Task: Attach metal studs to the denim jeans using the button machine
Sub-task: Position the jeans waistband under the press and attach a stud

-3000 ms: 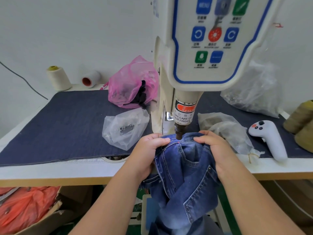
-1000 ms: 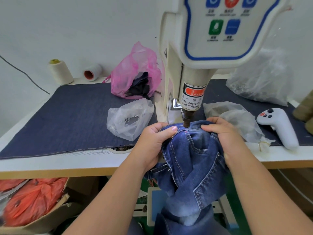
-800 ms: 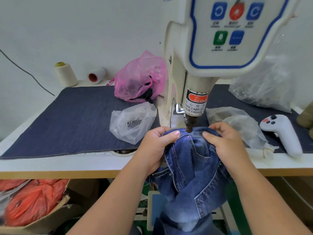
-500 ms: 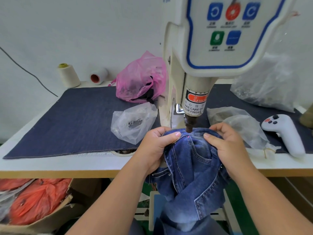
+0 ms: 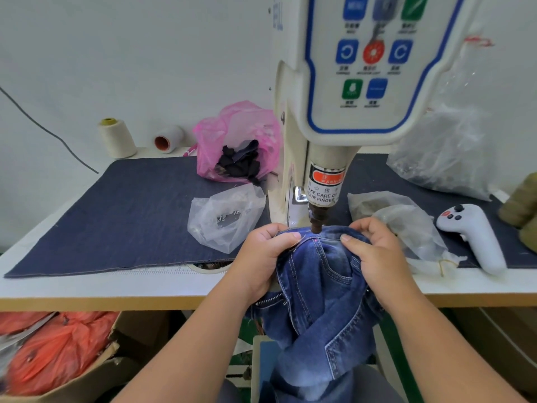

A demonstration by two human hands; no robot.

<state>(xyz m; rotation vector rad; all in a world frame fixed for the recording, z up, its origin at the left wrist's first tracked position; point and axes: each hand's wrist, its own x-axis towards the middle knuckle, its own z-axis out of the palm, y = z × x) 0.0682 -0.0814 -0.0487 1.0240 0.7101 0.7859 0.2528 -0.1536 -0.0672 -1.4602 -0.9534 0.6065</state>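
The blue denim jeans (image 5: 322,289) are draped over the table's front edge, with their pocket corner pulled up under the button machine (image 5: 343,117). The machine's dark punch tip (image 5: 317,225) stands just above the denim, between my two thumbs. My left hand (image 5: 261,257) grips the fabric on the left of the punch, thumb lying on top. My right hand (image 5: 374,254) grips the bunched denim on the right in the same way. A clear bag with small metal studs (image 5: 223,219) lies left of the machine.
A dark denim mat (image 5: 130,216) covers the white table. A pink bag (image 5: 238,144) and two thread spools (image 5: 116,138) sit at the back left. Clear bags (image 5: 401,216) and a white controller (image 5: 473,237) lie at right. An orange bag in a cardboard box (image 5: 55,353) is under the table.
Both hands keep their grip on the jeans beneath the punch; the thumbs have edged slightly along the fabric. The camera has tilted up a little, showing more of the control panel.
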